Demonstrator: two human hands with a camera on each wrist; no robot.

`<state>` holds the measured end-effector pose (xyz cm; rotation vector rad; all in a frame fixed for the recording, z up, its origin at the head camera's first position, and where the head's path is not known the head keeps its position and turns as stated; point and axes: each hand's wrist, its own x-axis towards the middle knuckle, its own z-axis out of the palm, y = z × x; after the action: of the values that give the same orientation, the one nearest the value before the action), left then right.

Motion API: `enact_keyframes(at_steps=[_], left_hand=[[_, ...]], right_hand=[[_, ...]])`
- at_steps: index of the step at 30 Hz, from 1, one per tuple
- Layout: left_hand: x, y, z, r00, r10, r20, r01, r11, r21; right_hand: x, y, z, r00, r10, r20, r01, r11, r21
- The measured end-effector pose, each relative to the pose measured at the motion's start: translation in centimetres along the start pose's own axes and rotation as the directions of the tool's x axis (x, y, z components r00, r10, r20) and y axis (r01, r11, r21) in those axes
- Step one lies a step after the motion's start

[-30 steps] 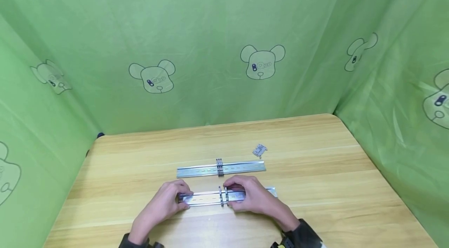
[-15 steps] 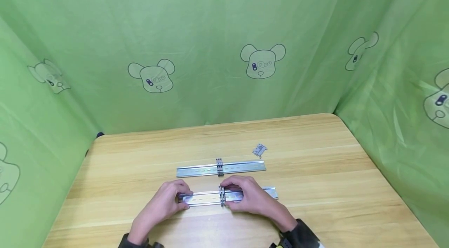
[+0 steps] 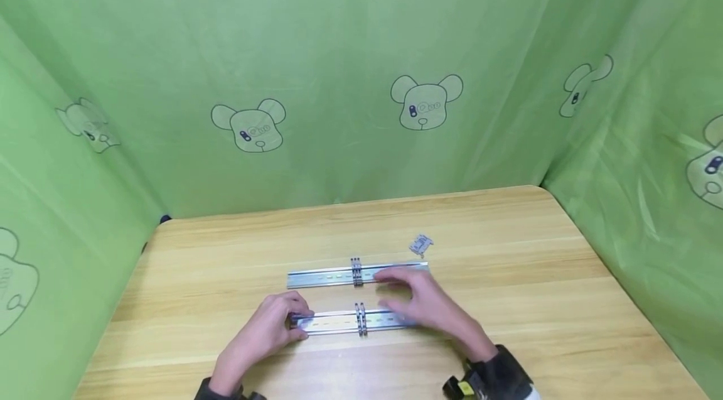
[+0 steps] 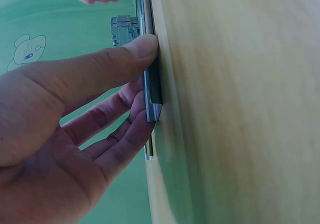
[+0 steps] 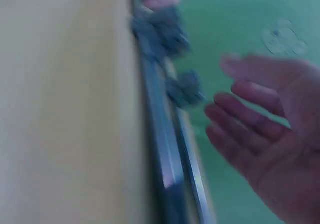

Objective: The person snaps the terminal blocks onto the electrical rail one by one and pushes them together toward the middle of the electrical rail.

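Silver slotted rail (image 3: 350,322) carries grey clips (image 3: 359,318).

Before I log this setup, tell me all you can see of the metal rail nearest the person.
The near rail is a long, thin strip of shiny silver metal with slots along its middle, lying flat on the wooden table, parallel to the far rail. A pair of grey clips sits side by side near its middle. The left hand pinches its left end; the right hand hovers open over its right part.

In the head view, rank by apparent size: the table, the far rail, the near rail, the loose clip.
1. Table, largest by far.
2. Far rail and near rail: look alike, and the hands cover part of each, so unranked.
3. Loose clip, smallest.
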<state>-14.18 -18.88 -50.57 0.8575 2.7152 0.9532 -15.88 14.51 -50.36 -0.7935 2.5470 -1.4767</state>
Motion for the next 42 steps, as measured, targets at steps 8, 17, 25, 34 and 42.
enact_keyframes(at_steps=[8, 17, 25, 34, 42], left_hand=[[0.0, 0.0, -0.1, 1.000, -0.006, -0.001, 0.006, 1.000, 0.012], [-0.2, 0.0, -0.2, 1.000, -0.005, -0.010, 0.005, 1.000, 0.017], [0.0, -0.1, 0.0, 1.000, -0.006, -0.001, 0.006, 1.000, -0.009], [0.1, -0.2, 0.1, 1.000, -0.002, 0.003, 0.002, 1.000, -0.008], [0.0, -0.1, 0.0, 1.000, -0.006, -0.002, 0.006, 1.000, -0.006]], right_hand=[[3.3, 2.0, -5.5, 0.960, 0.079, -0.269, -0.173, 0.921, -0.349], [5.6, 3.6, -6.9, 0.925, 0.333, -0.184, -0.381, 0.806, -0.453], [6.1, 3.8, -6.9, 0.925, 0.341, -0.167, -0.379, 0.794, -0.475], [5.6, 4.3, -7.2, 0.939, 0.319, -0.131, -0.342, 0.819, -0.461], [3.3, 3.8, -8.0, 0.955, 0.210, -0.209, -0.280, 0.871, -0.403]])
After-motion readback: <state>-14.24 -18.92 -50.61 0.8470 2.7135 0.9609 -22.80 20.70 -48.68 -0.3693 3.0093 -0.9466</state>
